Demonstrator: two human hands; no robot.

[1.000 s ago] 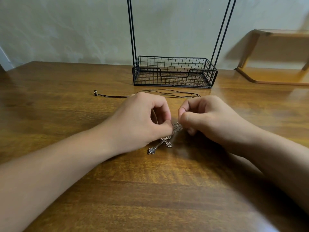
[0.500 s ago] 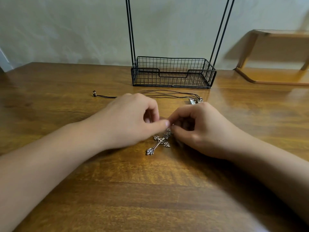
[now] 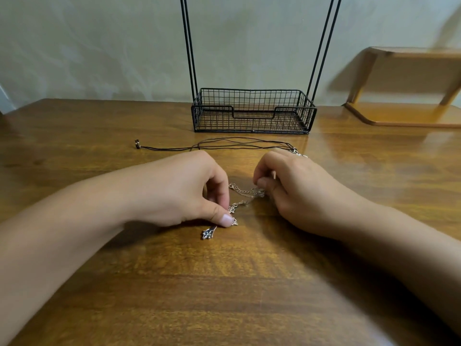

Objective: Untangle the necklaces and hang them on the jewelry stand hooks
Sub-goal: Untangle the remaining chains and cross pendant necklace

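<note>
We see a wooden table (image 3: 224,295) that runs out of view at the bottom and both sides, with its far edge meeting a pale wall (image 3: 99,46). The widest bare stretch of tabletop lies in front of the hands, toward us, and more open wood spreads to the far left.

Our left hand (image 3: 179,188) rests on the table with curled fingers, its thumb pressing the silver cross pendant (image 3: 209,233) onto the wood; the foot of the cross sticks out below the thumb. Our right hand (image 3: 294,188) is curled too, pinching the silver chain (image 3: 243,192), which stretches slack between the two hands and lies on the table.

Behind the hands, a black cord necklace (image 3: 224,144) lies in several loose strands across the table, one end (image 3: 137,144) reaching left. Its right end, with a small metallic piece (image 3: 298,153), sits just beyond the right knuckles. Just beyond the cord stands the jewelry stand (image 3: 252,111): a black wire basket base with thin uprights (image 3: 189,46) rising out of view, so we cannot see any hooks. At the far right sits a wooden shelf (image 3: 404,116).

We count two hands, two necklaces, one cross pendant, one stand and one shelf.
</note>
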